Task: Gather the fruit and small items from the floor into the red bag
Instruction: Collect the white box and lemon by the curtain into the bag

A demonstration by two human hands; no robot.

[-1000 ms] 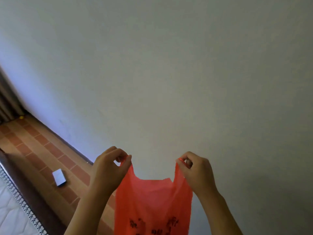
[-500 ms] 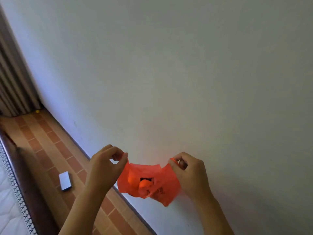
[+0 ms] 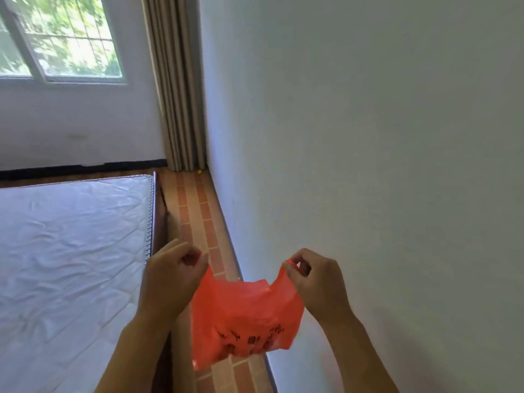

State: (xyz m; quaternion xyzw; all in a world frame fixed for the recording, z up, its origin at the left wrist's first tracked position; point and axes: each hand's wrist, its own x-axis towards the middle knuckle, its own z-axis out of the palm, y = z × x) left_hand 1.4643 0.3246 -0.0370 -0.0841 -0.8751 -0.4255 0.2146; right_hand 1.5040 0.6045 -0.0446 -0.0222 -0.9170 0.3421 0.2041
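I hold a thin red plastic bag (image 3: 243, 316) with black print in front of me, above the floor. My left hand (image 3: 170, 279) pinches its left handle and my right hand (image 3: 317, 282) pinches its right handle, so the bag hangs spread between them. A small yellow round item (image 3: 200, 171) lies far off on the floor, in the corner by the curtain foot. The white box seen earlier is out of sight, perhaps behind the bag or my hands.
A narrow strip of brick-patterned floor (image 3: 198, 217) runs between a white wall (image 3: 368, 165) on the right and a bed with a bare white mattress (image 3: 71, 251) on the left. A beige curtain (image 3: 175, 80) and a window (image 3: 56, 38) stand at the far end.
My view has swung up and left, bringing the bed, curtain and window into sight. The bag was bunched up between my hands and now hangs spread again. The white box has left view.
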